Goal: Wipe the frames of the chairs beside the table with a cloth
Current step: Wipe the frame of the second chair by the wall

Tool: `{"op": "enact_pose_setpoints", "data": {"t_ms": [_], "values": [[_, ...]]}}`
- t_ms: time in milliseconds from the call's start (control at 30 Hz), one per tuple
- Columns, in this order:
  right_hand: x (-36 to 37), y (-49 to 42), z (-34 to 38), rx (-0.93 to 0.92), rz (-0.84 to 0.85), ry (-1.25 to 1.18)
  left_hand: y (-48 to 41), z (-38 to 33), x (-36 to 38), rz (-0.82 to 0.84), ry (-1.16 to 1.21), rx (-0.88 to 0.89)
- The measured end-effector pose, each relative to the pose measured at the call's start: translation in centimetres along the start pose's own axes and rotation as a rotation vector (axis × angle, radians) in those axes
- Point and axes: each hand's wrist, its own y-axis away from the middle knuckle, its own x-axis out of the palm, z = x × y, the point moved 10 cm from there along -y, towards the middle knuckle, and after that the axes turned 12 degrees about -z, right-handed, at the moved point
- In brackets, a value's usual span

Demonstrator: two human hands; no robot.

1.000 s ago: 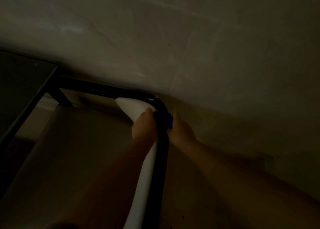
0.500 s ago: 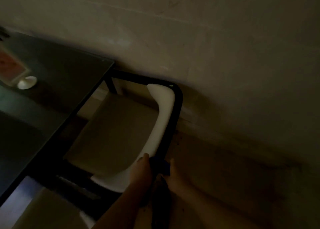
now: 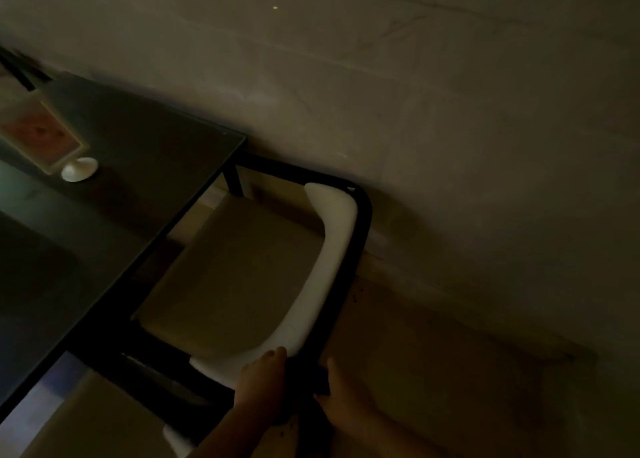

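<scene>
In dim light at the bottom centre of the frame, the left hand [image 3: 260, 379] and right hand [image 3: 346, 397] each hold a closed grip on a dark cloth [image 3: 306, 378] around the black chair frame [image 3: 360, 236], beside the glass surface [image 3: 114, 194] at left.

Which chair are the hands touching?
The chair by the wall: both hands grip its black frame. The other chair, nearer the camera, is untouched.
</scene>
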Motion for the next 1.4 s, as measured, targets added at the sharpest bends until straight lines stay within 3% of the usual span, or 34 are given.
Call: {"op": "enact_pose_setpoints", "data": {"t_ms": [200, 533, 767, 1033, 1233, 1400], "values": [[-5.9, -4.4, 0.5, 0.071, -0.139, 0.023, -6.3, -2.8, -0.9, 0.010, 0.180, -0.083], [-13.3, -11.2, 0.2, 0.205, -0.289, -0.152, -15.7, -8.0, -3.5, -0.017, 0.213, -0.069], [-19.8, -18.7, 1.3, 0.166, -0.319, -0.367, -24.3, -11.7, -4.7, -0.039, 0.288, -0.115], [-28.2, -27.4, 4.6, 0.034, -0.455, -0.205, -34.6, -15.0, -8.5, -0.239, 0.233, -0.051], [-30.5, -32.4, 7.5, -0.065, -0.400, 0.113, -38.2, -14.6, -10.1, -0.315, 0.314, -0.185], [-32.2, -34.6, 11.2, -0.183, -0.552, 0.151, -43.0, -13.0, -11.8, -0.292, 0.217, -0.190]]}}
